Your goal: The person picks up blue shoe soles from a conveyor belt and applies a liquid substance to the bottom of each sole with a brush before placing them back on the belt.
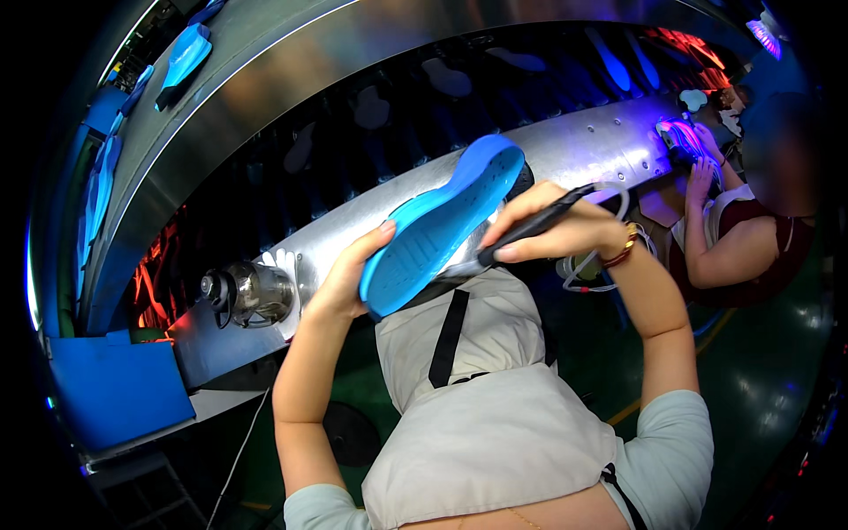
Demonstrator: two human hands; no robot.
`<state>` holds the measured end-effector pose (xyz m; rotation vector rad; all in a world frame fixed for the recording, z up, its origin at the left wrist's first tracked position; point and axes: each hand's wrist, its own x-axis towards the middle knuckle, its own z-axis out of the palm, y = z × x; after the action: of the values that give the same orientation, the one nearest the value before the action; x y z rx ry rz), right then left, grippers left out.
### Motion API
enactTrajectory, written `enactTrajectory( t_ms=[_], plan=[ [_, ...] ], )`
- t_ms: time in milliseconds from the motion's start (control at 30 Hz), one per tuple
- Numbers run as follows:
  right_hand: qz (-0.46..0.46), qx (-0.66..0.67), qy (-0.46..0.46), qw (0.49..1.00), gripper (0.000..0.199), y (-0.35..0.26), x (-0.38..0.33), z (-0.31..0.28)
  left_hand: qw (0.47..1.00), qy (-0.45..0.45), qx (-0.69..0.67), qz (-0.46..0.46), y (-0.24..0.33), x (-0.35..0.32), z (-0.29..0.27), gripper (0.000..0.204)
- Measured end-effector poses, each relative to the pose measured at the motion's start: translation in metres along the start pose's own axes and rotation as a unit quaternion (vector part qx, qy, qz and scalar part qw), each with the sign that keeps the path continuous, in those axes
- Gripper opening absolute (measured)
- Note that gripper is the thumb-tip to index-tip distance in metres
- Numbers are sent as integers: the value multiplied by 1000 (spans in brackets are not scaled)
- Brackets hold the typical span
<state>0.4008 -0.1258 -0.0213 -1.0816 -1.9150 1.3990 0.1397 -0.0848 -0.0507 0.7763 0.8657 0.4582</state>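
1. Left hand [346,276], centre of frame: fingers curled up around the lower edge of a blue shoe sole [439,223], thumb tip on its textured face; holding it tilted, toe end up toward upper right.
2. Right hand [555,231], just right of centre: closed in a pen-style grip on a black brush-like tool [533,226], tip down-left, touching the sole's edge or just behind it; exact contact hard to tell.
3. Bracelet [624,248] on right wrist; thin white cable [590,269] looping just below that wrist.
4. Sole sits mid-frame, above a light grey apron [495,415] with black strap [450,336], in front of the metal bench.
5. Curved metal bench edge [583,150] running from lower left to upper right behind the hands; rivets visible.
6. Metal cup-like container [250,293] with dark clamp, left of the left hand, on the bench.
7. Blue box-shaped panel [119,389], lower left of frame; no readable label.
8. Dark conveyor [397,115] above the bench, with pale sole shapes under blue-violet light; orange glow at far left and upper right.
9. More blue soles [183,58] on upper metal shelf, upper left of frame.
10. Another person [751,238] at right edge, dark red top, hands on a shoe part [682,140] under purple light.
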Motion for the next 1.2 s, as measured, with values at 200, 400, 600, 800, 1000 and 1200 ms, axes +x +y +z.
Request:
enactTrajectory(
  t_ms=[200,400,600,800,1000,1200],
  plan=[
    [54,167,137,975,19,2,39,32,999,-6,-23,35,-11,18,20,45],
    [45,219,178,958,23,12,53,39,996,17,-5,91,-17,25,11,41],
    [58,219,194,955,23,23,61,38,990,44,55,124,-17,28,13,37],
    [84,245,219,941,23,38,66,37,988,86,47,122,-22,30,13,38],
    [56,237,414,877,20,73,67,3,992,94,-39,75,-32,32,-2,43],
    [-13,88,408,909,35,106,75,46,986,5,-157,60,-42,39,-2,49]
  ],
)
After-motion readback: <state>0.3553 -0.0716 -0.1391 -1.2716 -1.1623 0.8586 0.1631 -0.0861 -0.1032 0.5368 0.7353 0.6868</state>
